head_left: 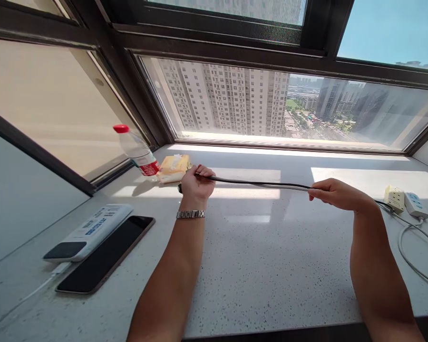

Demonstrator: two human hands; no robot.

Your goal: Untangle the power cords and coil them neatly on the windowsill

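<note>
A black cable stretches nearly straight between my two hands, a little above the white speckled countertop. My left hand, palm turned up, is closed round its left part. A small dark piece sticks out on the left side of that hand, and I cannot make out what it is. With thumb and fingers my right hand pinches the cable farther right. Black cable shows again beyond my right wrist, near a cream socket block; the stretch between is hidden behind the hand and wrist.
At the left lie a white power bank with a white lead and a dark phone. A red-capped bottle and a tissue pack stand by the window. A white socket block with grey cord is at right.
</note>
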